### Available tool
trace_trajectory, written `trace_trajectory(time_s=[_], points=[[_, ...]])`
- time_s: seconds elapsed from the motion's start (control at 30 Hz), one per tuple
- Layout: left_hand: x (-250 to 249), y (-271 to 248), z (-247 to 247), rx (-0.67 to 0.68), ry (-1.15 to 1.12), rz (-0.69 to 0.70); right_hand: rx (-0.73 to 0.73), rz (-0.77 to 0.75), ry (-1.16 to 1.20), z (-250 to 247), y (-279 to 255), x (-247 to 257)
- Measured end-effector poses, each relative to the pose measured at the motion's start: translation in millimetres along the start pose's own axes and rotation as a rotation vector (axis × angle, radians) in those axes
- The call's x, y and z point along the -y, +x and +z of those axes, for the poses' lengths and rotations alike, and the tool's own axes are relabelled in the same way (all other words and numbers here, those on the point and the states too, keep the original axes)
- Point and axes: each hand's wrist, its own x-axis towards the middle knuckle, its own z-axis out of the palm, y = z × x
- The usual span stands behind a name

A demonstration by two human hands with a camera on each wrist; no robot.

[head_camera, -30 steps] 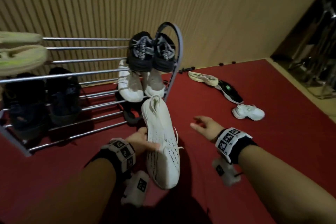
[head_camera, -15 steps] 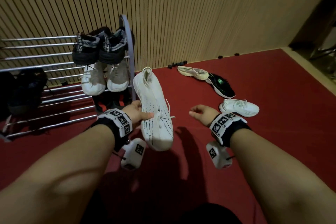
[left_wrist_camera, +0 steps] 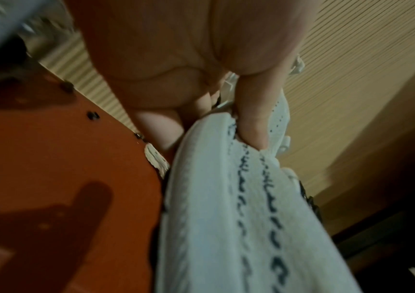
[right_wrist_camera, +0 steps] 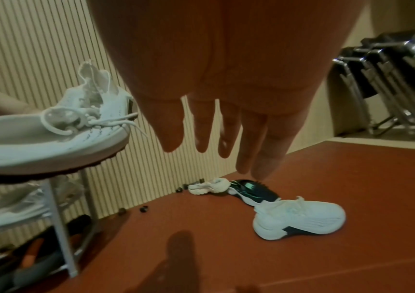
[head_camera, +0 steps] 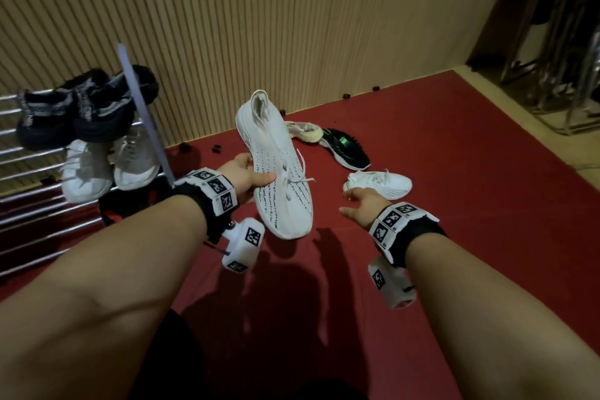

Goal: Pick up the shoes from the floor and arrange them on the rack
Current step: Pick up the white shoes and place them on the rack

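My left hand grips a white knit sneaker with black markings by its side, held in the air with the toe toward me; the left wrist view shows my thumb pressed into the white knit sneaker. My right hand hovers empty, its fingers straight and spread, just short of a white sneaker on the red floor. Beyond it lie a black sneaker with green trim and a cream shoe. The metal rack stands at left with black and white pairs on it.
A slatted beige wall backs the rack and floor. Small black bits lie along its base. Stacked chrome chairs stand at the far right past the red floor edge. The rack's grey end post is left of my left hand.
The view has swung right, away from the rack. My left hand carried the white knit sneaker along, and my right hand moved closer to the white sneaker on the floor.
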Motion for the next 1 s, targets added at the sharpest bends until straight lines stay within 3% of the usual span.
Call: trace_trajectory(time_s=[0.23, 0.5, 0.73, 0.9, 1.0], points=[[8, 47, 19, 0.098, -0.018, -0.080, 0.059, 0.207, -0.105, 0, 11, -28], [0, 109, -15, 0.173, -0.108, -0.136, 0.079, 0.296, -0.166, 7, 57, 14], [-6, 144, -54, 0.213, -0.126, -0.181, 0.243, 0.430, -0.187, 14, 82, 45], [3, 171, -77, 0.190, -0.152, -0.132, 0.233, 0.446, -0.212, 7, 123, 48], [6, 188, -78, 0.106, -0.159, -0.129, 0.193, 0.386, -0.207, 11, 153, 46]])
